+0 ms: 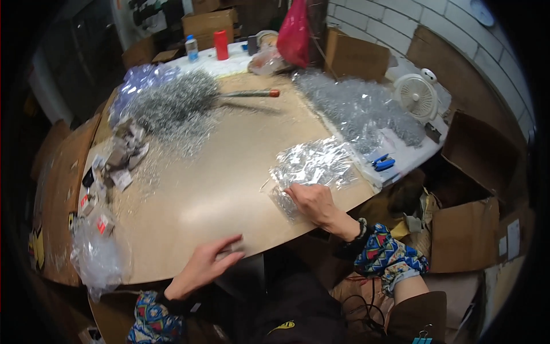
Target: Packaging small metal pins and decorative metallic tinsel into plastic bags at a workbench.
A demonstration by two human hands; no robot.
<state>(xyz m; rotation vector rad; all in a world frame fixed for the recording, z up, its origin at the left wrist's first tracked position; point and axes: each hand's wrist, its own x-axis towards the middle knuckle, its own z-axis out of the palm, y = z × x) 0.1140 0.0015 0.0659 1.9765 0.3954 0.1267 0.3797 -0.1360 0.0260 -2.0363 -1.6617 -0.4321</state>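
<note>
My right hand [312, 202] is closed at the near edge of shiny clear plastic bags [315, 160], which lie at the right side of the table. Its fingers pinch what looks like one clear bag; the fingertips are partly hidden. Over the table's front edge, my left hand [209, 265] is empty, with thumb and fingers apart. Farther back on the left lies a large heap of thin silvery metal pieces [172, 106], loose bits scattered around it. A rod with an orange end [252, 93] sticks out from the heap toward the right.
Filled clear bags [355, 103] cover the white side table, beside blue-handled pliers [384, 163] and a white fan [415, 96]. Crumpled paper [127, 149] and a plastic bag [100, 252] line the left edge. A bottle [191, 49] and red canister [220, 46] stand behind. Cardboard boxes [464, 235] are at right.
</note>
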